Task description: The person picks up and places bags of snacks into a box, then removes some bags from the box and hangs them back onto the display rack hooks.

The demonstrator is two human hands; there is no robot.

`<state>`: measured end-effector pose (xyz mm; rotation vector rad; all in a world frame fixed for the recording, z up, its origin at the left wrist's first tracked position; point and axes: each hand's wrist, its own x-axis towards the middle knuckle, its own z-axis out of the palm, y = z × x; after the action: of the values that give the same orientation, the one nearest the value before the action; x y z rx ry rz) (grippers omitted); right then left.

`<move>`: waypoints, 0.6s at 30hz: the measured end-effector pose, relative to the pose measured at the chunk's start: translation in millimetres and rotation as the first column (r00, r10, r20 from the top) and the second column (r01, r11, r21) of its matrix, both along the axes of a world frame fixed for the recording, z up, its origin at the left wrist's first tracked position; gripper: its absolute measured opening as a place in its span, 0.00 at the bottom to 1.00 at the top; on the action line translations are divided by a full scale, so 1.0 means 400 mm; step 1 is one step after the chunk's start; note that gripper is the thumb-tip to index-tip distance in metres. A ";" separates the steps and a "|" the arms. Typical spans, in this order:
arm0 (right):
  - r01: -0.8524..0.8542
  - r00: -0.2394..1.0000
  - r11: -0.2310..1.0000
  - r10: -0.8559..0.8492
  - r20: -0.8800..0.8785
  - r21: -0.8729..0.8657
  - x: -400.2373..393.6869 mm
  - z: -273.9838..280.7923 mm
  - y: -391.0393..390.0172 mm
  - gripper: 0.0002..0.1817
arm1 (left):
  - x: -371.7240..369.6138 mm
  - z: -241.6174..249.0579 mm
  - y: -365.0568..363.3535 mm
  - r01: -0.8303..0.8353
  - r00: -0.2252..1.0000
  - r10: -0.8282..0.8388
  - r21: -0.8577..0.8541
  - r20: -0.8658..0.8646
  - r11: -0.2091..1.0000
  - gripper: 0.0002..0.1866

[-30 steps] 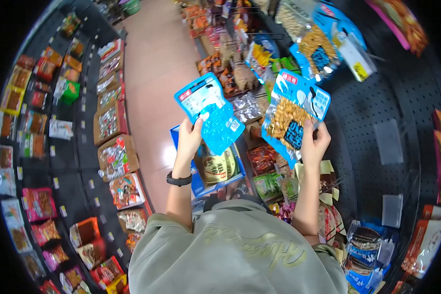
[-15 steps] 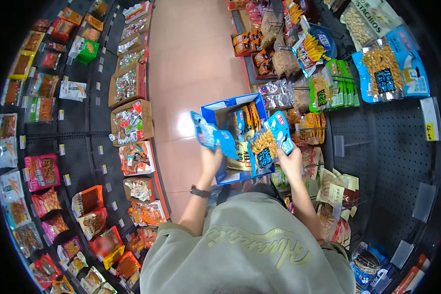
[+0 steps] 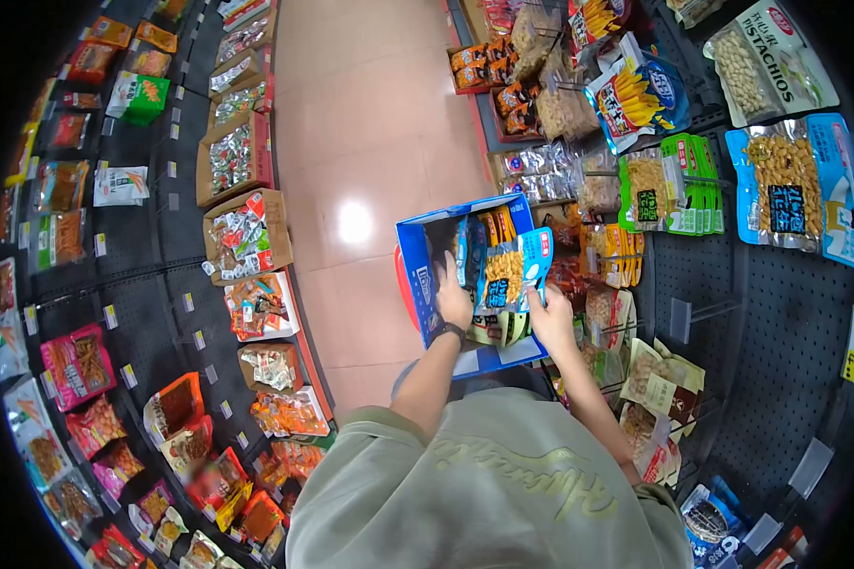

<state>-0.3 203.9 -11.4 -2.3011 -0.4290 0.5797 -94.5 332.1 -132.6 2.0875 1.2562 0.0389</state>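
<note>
A blue cardboard box (image 3: 423, 296) stands in front of me with snack packets inside. My left hand (image 3: 454, 302) reaches into its left side; its fingers lie against the packets, and whether they grip one is unclear. Pinched in my right hand (image 3: 550, 318) is the lower right corner of a blue and clear peanut packet (image 3: 512, 275), tilted over the box's right part. Orange packets (image 3: 497, 226) show behind it at the box's far side. Pale green packets (image 3: 503, 329) lie at the near side, partly covered.
Shelves of packets (image 3: 78, 365) run down the left, with open cartons (image 3: 232, 161) along their edge. On the right, green packets (image 3: 697, 185), a blue peanut packet (image 3: 792, 185) and a pistachio bag (image 3: 769, 62) hang on a black pegboard (image 3: 778, 313). A tiled aisle (image 3: 361, 123) lies between.
My left hand has moved from above the box's left edge down into the box, and the blue packet it held is now inside. My right hand's packet has swung over the box. The view has shifted.
</note>
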 end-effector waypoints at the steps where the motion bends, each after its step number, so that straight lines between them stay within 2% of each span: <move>1: -0.023 0.999 1.000 0.023 0.040 -0.004 0.001 -0.013 0.003 0.16 | 0.003 -0.025 0.004 -0.018 0.999 0.019 -0.022 0.039 1.000 0.42; 3: -0.059 0.998 0.998 0.059 -0.017 0.000 0.005 -0.013 0.009 0.16 | 0.002 -0.067 0.011 -0.051 0.992 0.058 -0.065 0.110 0.997 0.41; 5: -0.085 0.993 0.996 0.084 -0.087 -0.017 0.014 0.004 0.025 0.15 | 0.011 -0.082 0.018 -0.130 0.988 0.145 -0.213 0.058 0.968 0.38; 7: -0.104 0.991 0.994 0.102 -0.087 -0.019 0.016 -0.013 0.028 0.16 | 0.005 -0.154 0.015 -0.238 0.966 0.258 -0.356 0.010 0.904 0.36; 9: -0.118 0.986 0.993 0.117 -0.120 0.000 0.019 -0.019 0.041 0.16 | -0.013 -0.247 0.009 -0.311 0.917 0.377 -0.361 0.128 0.879 0.34; 11: -0.135 0.990 0.991 0.135 -0.034 -0.001 0.010 -0.048 0.058 0.15 | -0.022 -0.292 0.004 -0.343 0.892 0.431 -0.416 0.137 0.842 0.35; 13: -0.137 0.990 0.991 0.136 0.017 0.007 0.004 -0.085 0.074 0.14 | -0.015 -0.246 -0.009 -0.302 0.779 0.560 -0.615 0.281 0.729 0.37; 15: -0.177 0.983 0.983 0.179 0.039 -0.040 0.006 -0.115 0.087 0.14 | 0.010 -0.143 -0.014 -0.289 0.703 0.662 -0.747 0.259 0.599 0.39; 17: -0.220 0.973 0.971 0.225 0.056 -0.092 0.010 -0.140 0.097 0.13 | 0.007 -0.136 -0.028 -0.235 0.695 0.651 -0.759 0.305 0.607 0.39; 18: -0.237 0.971 0.966 0.237 -0.015 -0.100 0.013 -0.154 0.101 0.13 | 0.002 -0.141 -0.033 -0.210 0.756 0.562 -0.688 0.336 0.694 0.37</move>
<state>4.8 244.1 -72.9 -2.3618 -0.6949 0.7361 -93.6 318.8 -189.1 1.0841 1.1465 0.3376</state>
